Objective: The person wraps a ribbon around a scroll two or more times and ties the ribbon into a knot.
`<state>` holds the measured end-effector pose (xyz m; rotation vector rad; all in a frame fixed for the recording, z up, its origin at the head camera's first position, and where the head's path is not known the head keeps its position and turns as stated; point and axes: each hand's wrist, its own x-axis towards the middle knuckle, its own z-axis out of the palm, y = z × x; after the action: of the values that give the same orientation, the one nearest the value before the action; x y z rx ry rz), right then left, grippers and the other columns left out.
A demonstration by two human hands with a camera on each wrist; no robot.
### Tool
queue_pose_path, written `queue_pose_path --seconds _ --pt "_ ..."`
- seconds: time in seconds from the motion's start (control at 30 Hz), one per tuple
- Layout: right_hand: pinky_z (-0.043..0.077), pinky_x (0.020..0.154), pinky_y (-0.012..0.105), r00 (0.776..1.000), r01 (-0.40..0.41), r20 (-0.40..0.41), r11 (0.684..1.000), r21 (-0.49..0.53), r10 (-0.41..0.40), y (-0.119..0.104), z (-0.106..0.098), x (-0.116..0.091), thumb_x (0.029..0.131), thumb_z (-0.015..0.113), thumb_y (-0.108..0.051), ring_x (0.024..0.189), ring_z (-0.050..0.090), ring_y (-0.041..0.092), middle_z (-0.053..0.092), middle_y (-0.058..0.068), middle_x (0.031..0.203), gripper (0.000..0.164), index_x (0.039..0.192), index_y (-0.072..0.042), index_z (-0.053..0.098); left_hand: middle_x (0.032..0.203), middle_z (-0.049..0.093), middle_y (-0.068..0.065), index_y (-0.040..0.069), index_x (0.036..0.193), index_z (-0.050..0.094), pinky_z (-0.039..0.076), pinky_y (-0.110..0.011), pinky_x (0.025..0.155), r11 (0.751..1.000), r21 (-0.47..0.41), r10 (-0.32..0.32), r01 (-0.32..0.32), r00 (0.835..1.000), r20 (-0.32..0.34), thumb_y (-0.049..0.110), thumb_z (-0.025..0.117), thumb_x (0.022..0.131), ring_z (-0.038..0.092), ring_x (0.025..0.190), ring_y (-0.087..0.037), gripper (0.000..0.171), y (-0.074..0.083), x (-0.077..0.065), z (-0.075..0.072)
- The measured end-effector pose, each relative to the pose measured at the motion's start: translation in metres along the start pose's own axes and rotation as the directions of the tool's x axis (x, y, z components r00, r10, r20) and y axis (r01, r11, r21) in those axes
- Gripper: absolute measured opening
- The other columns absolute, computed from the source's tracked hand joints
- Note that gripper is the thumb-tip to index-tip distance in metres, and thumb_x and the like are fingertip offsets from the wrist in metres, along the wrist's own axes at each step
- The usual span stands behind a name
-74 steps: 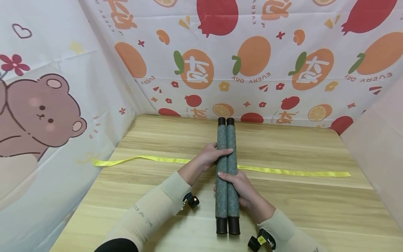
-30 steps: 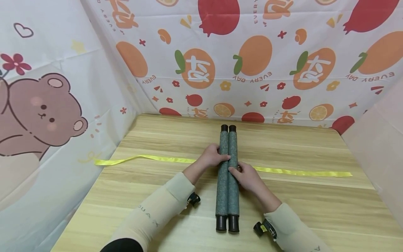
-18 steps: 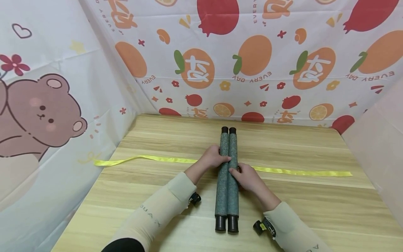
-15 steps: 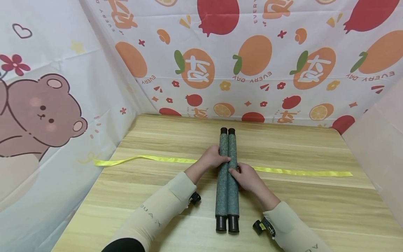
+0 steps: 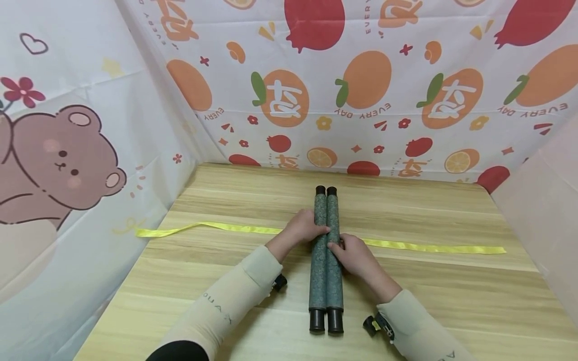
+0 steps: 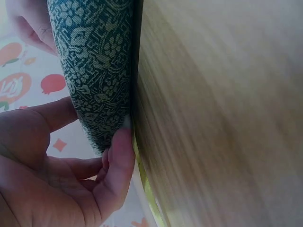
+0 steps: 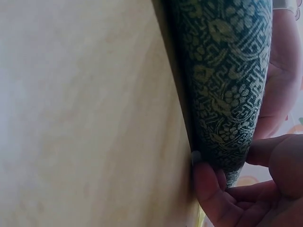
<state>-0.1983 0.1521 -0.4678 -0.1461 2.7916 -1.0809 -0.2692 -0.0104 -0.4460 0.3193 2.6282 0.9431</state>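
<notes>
A scroll rolled from both ends lies lengthwise before me as two parallel rolls, a left roll (image 5: 318, 271) and a right roll (image 5: 334, 273). Both wear green patterned fabric and black end knobs. My left hand (image 5: 301, 226) grips the left roll, its thumb across the top and its fingertips tucked low beside the wood in the left wrist view. Slightly nearer to me, my right hand (image 5: 357, 254) holds the right roll the same way, thumb above, fingertips (image 7: 203, 172) at its underside. A yellow ribbon (image 5: 433, 247) runs crosswise beneath the scroll, its middle hidden.
The wood-grain table (image 5: 451, 301) extends around the scroll. A fruit-print cloth (image 5: 361, 130) hangs along its far edge. A white cloth with a bear print (image 5: 63, 160) hangs on the left, and a pale cloth (image 5: 546, 200) stands on the right.
The scroll's far ends have come down and toward me, bringing it lower over the ribbon. My right hand has slid farther forward along its roll. Over the last half second only the far ends shift slightly.
</notes>
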Motion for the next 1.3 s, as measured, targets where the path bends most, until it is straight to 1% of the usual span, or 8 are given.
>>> queue_pose_path --seconds 0.3,0.6,0.77,0.9,1.03,1.1,1.2,1.3 --pt "0.041 0.053 0.029 1.000 0.005 0.004 0.999 -0.031 -0.005 0.000 -0.001 0.000 0.093 0.058 -0.036 0.056 0.049 0.014 0.053 0.002 0.064 0.031 0.093 -0.006 0.062 0.079 0.060 -0.007 0.005 0.092 0.060 0.043 -0.029 0.050 0.996 0.086 -0.004 0.004 1.000 -0.005 0.046 0.066 0.084 0.054 0.062 -0.018 0.043 0.000 -0.002 -0.001" --pt "0.046 0.046 0.031 0.997 -0.051 0.055 0.995 0.087 0.046 0.003 -0.004 -0.001 0.092 0.057 -0.042 0.045 0.054 0.017 0.056 0.001 0.059 0.041 0.110 -0.006 0.063 0.077 0.059 -0.006 0.007 0.091 0.061 0.044 -0.030 0.054 0.998 -0.018 0.053 -0.052 0.998 0.037 0.044 0.063 0.087 0.052 0.062 -0.017 0.037 -0.011 -0.004 -0.004" --pt "0.048 0.051 0.031 0.996 -0.070 0.057 0.994 0.084 0.065 0.008 -0.009 0.002 0.092 0.054 -0.047 0.052 0.058 0.017 0.062 0.005 0.070 0.050 0.118 -0.006 0.060 0.106 0.066 -0.014 0.002 0.115 0.061 0.052 -0.037 0.072 0.999 -0.037 0.036 -0.035 0.998 0.045 0.050 0.056 0.090 0.063 0.088 -0.024 0.054 -0.018 -0.006 -0.013" --pt "0.047 0.058 0.029 0.999 -0.047 0.010 0.999 0.005 0.046 0.011 -0.019 0.005 0.092 0.053 -0.047 0.063 0.058 0.014 0.066 0.006 0.089 0.058 0.131 -0.004 0.053 0.124 0.059 -0.016 0.002 0.133 0.050 0.051 -0.041 0.085 0.998 -0.007 0.057 -0.057 0.998 0.015 0.049 0.055 0.091 0.059 0.110 -0.027 0.063 -0.025 -0.008 -0.025" --pt "0.050 0.067 0.036 0.999 0.015 -0.033 0.993 -0.116 -0.019 0.018 -0.033 0.009 0.090 0.056 -0.038 0.081 0.061 0.020 0.067 0.008 0.100 0.050 0.129 -0.007 0.056 0.126 0.058 -0.014 0.005 0.131 0.052 0.049 -0.040 0.089 0.991 0.057 0.116 -0.117 0.993 0.028 0.040 0.060 0.089 0.057 0.113 -0.027 0.055 -0.034 -0.011 -0.037" --pt "0.051 0.076 0.041 0.998 0.034 -0.040 0.979 -0.200 -0.043 0.023 -0.039 0.011 0.087 0.058 -0.034 0.095 0.061 0.025 0.065 0.011 0.110 0.050 0.128 -0.007 0.056 0.127 0.058 -0.013 0.005 0.130 0.053 0.048 -0.040 0.091 0.985 0.113 0.129 -0.133 0.991 0.045 0.035 0.064 0.086 0.056 0.114 -0.025 0.055 -0.038 -0.013 -0.043" --pt "0.048 0.084 0.051 0.999 0.034 -0.026 0.947 -0.321 -0.045 0.029 -0.047 0.012 0.078 0.063 -0.031 0.109 0.055 0.034 0.058 0.015 0.123 0.056 0.129 -0.009 0.056 0.124 0.059 -0.010 0.005 0.129 0.055 0.048 -0.039 0.087 0.964 0.226 0.124 -0.138 0.990 0.073 0.030 0.069 0.080 0.058 0.103 -0.024 0.057 -0.044 -0.017 -0.048" --pt "0.047 0.080 0.055 0.999 0.047 0.007 0.909 -0.413 -0.048 0.036 -0.052 0.013 0.072 0.068 -0.028 0.108 0.053 0.037 0.057 0.015 0.121 0.058 0.126 -0.009 0.058 0.121 0.060 -0.007 0.008 0.126 0.058 0.048 -0.040 0.085 0.926 0.348 0.124 -0.149 0.988 0.093 0.028 0.074 0.074 0.057 0.098 -0.022 0.058 -0.048 -0.021 -0.050"
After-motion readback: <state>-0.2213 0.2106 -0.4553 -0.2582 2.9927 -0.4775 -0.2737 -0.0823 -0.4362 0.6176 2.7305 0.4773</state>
